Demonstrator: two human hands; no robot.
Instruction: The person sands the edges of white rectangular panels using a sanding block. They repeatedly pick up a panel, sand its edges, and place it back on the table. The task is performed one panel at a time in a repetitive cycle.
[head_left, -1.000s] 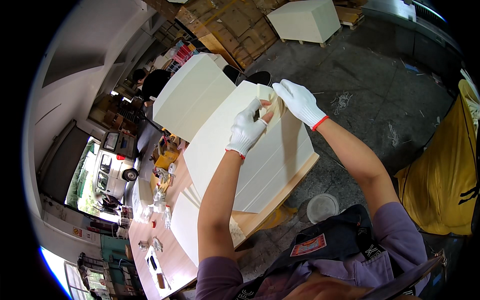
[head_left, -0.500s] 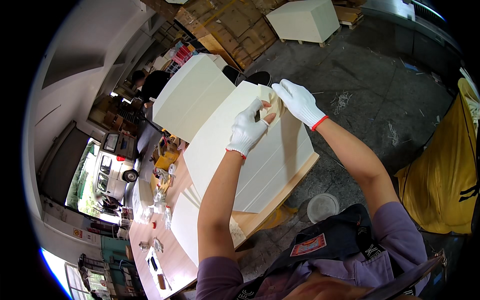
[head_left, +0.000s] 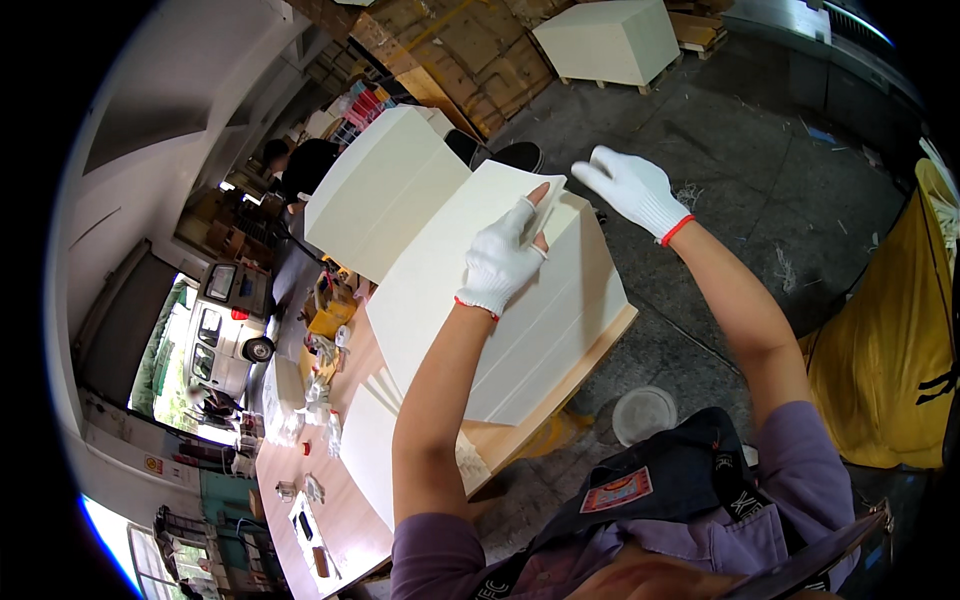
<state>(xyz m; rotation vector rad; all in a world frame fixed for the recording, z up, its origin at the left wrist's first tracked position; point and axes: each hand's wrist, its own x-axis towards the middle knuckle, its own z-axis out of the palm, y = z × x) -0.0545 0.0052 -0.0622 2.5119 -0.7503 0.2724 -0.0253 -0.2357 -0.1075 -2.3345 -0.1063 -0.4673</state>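
Observation:
A tall stack of white paper sheets (head_left: 420,270) stands in front of me. My left hand (head_left: 500,255), in a white glove with bare thumb and finger tips, pinches the raised corner of the top sheets. Part of that grip is hidden behind the glove. My right hand (head_left: 635,193), gloved in white with a red cuff, hovers just right of that corner, apart from the paper. Its thumb and fingers point toward the stack with a gap between them, and nothing shows in them.
Another paper stack (head_left: 385,190) rises beyond mine. On the wooden table (head_left: 350,545) at left lie small tools and plastic bags. A yellow sack (head_left: 885,340) stands at right, a round white bucket (head_left: 644,415) on the floor. Far off are a palletized stack (head_left: 610,45) and a person (head_left: 305,170).
My right hand has drawn away from the paper corner to the right. The fanned, curled sheets there now lie closer together, and my left hand has shifted slightly at the corner.

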